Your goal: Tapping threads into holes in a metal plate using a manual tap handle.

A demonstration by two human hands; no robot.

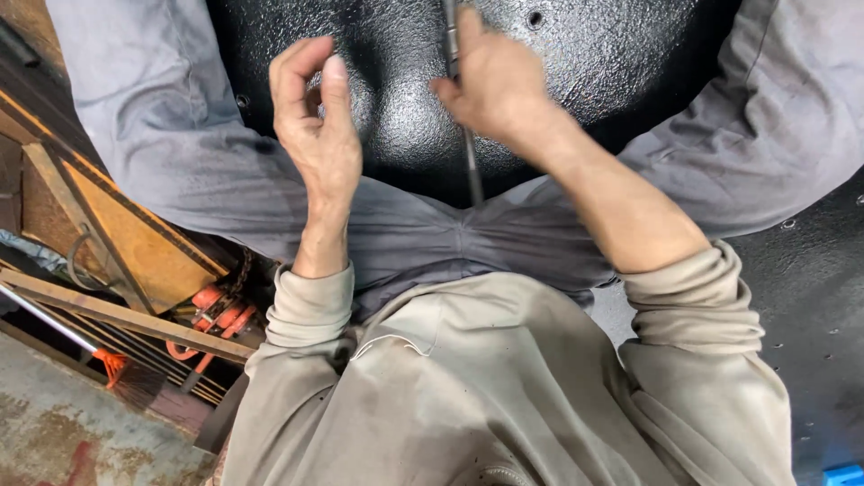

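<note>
Metal rod [461, 108] gripped in right hand [490, 81], left hand [315, 126] beside

Orange clamp tool [219, 315] seen lower left, lying beside rusty wooden boards [135, 238]. Thin metal rod [45, 319] laid across below them. Stained concrete floor [63, 432] visible bottom left. Blue object [841, 474] clipped at bottom right corner.

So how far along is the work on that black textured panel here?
Done: the black panel already looks fully coated, glossy and textured. In hand: the right hand grips a thin metal rod held against it; the left hand is curled, holding nothing visible. Left: small holes stay open, nothing fitted in them.
</note>
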